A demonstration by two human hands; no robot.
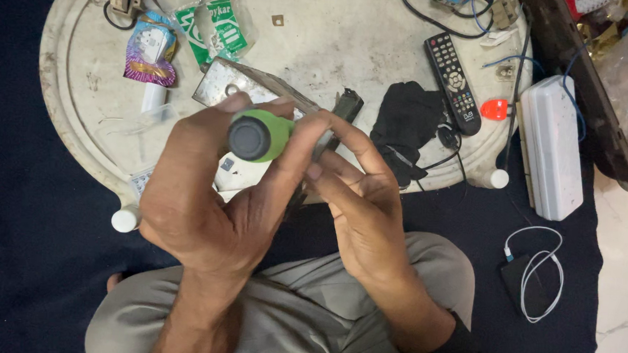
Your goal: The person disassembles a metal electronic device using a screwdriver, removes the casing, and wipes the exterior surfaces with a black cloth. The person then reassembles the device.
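My left hand (203,199) is wrapped around a screwdriver with a green handle and a black end cap (257,137), which points away from me. Beside it, my right hand (363,201) holds a slim dark part (347,106) between fingers and thumb. Most of that part is hidden by my fingers. Both hands meet over the near edge of a round, stained white tray (352,33). The screwdriver's tip is out of sight behind my hands.
On the tray lie a black remote (452,79), a black cloth (408,120), a shiny metal plate (236,84), green packets (218,29), a purple packet (151,54) and cables. A long white box (548,147) and a white cable on a black pack (533,273) lie to the right.
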